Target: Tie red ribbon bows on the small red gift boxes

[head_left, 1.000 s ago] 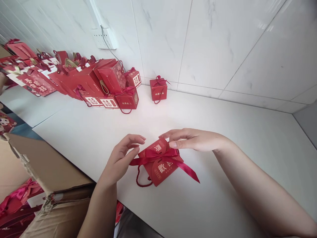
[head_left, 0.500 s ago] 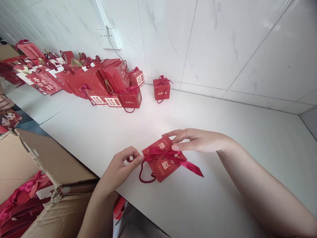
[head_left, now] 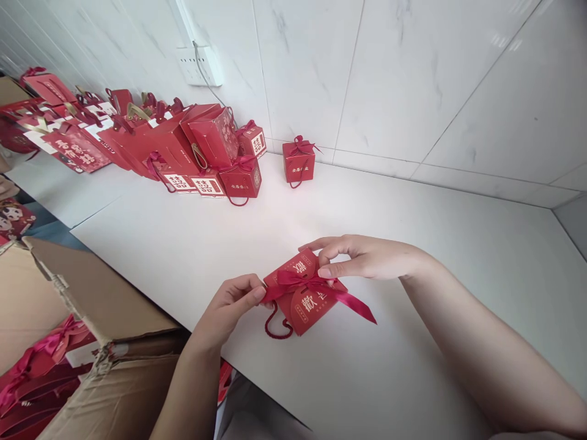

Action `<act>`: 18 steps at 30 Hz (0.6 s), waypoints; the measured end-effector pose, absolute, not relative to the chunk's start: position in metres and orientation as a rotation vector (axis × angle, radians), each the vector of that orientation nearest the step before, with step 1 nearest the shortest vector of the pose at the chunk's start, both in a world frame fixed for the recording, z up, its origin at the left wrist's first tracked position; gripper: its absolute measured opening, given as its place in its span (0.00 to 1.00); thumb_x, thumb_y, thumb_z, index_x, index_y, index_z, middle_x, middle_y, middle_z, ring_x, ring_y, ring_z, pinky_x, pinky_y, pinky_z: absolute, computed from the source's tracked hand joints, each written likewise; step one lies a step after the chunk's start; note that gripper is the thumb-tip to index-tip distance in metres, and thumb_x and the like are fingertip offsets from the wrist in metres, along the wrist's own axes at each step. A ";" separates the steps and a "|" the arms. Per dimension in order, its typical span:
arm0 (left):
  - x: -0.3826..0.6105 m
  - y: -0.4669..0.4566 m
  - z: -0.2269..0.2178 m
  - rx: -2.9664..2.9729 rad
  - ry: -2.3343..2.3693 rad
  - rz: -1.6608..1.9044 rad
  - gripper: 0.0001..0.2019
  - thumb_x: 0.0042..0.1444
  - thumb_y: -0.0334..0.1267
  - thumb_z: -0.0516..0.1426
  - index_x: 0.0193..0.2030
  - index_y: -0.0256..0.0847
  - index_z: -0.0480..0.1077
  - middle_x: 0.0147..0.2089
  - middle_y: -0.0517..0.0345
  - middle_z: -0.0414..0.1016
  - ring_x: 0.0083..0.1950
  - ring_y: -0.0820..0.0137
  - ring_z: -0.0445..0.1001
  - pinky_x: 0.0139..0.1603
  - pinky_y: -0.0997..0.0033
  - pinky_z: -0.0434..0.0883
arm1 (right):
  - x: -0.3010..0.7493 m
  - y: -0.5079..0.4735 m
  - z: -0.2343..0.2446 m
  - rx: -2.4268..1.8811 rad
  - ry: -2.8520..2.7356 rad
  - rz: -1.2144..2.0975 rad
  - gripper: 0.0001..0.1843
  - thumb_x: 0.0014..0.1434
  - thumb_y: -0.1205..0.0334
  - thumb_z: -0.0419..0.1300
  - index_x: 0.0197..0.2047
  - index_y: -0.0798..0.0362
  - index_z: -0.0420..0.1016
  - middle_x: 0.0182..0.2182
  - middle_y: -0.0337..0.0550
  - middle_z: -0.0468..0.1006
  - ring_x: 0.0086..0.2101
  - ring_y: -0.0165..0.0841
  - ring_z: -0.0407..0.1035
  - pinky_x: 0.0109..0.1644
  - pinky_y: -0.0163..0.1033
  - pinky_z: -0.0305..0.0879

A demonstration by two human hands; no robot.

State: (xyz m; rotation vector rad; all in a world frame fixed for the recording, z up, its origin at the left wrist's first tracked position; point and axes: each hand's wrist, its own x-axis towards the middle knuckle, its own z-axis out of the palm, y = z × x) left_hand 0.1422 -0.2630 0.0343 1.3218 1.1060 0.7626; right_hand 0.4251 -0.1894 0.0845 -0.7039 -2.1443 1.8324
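Gift box (head_left: 308, 299), small and red with gold characters, lies tipped on the white counter (head_left: 413, 201), near its front edge. Dark red ribbon (head_left: 302, 282) crosses the top of the box; one long tail trails off to the right of the box, and a cord handle (head_left: 275, 327) loops out at its lower left.

Left hand (head_left: 232, 305) sits just left of the box, thumb and forefinger pinched shut on the left end of the ribbon, seemingly to keep it taut. Right hand (head_left: 362, 256) reaches in from the right of the box, thumb and forefinger closed on the ribbon at the knot, other fingers arched over the far top edge, likely steadying the box while the ribbon is drawn.

Against the picture half a second back: ribbon loop on the left of the box tighter and shorter, left hand a touch closer to the box, right hand in much the same place. Against the picture a second back: left fingers spread and off the ribbon then, pinched on it now.

Beyond the box, against the tiled wall (head_left: 389, 79), stands one finished box (head_left: 299, 161) alone; farther left of it, a crowded row of red boxes and bags (head_left: 151, 140). Left and below the gift box, an open cardboard carton (head_left: 92, 318) with more red packages inside.
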 end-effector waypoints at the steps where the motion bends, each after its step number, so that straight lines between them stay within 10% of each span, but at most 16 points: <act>1: 0.141 -0.262 0.034 1.331 1.114 0.794 0.14 0.61 0.47 0.56 0.29 0.40 0.68 0.29 0.57 0.69 0.34 0.69 0.66 0.39 0.69 0.63 | 0.425 -0.189 0.084 -0.714 -2.142 1.813 0.16 0.64 0.51 0.58 0.31 0.53 0.74 0.48 0.44 0.72 0.48 0.39 0.67 0.55 0.44 0.61; 18: 0.139 -0.248 0.031 1.497 1.163 0.735 0.13 0.60 0.45 0.57 0.30 0.38 0.68 0.32 0.57 0.72 0.36 0.69 0.68 0.38 0.70 0.65 | 0.432 -0.175 0.067 -0.807 -2.057 1.778 0.16 0.62 0.49 0.60 0.34 0.54 0.76 0.58 0.45 0.67 0.54 0.40 0.65 0.58 0.42 0.60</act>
